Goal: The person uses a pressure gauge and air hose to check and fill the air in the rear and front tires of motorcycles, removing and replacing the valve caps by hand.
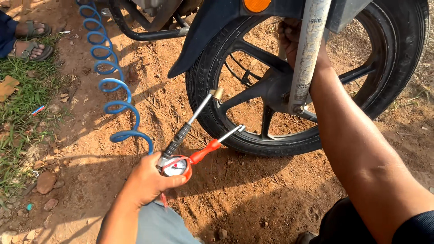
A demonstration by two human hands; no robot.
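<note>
My left hand (pixel 147 180) grips a red tyre inflator with a round dial gauge (pixel 175 166). Its black and metal stem runs up to a brass chuck (pixel 218 93) at the rim of a motorcycle front wheel (pixel 253 135). A red lever (pixel 212 147) sticks out from the gauge toward the tyre. My right hand (pixel 289 38) reaches behind the silver fork leg (pixel 307 54) and holds a black spoke of the wheel; its fingers are partly hidden.
A blue coiled air hose (pixel 110 83) runs from the inflator up along the dirt ground. Grass and stones lie at the left. Another person's sandalled feet (pixel 29 40) are at the top left. The black mudguard (pixel 203 31) overhangs the tyre.
</note>
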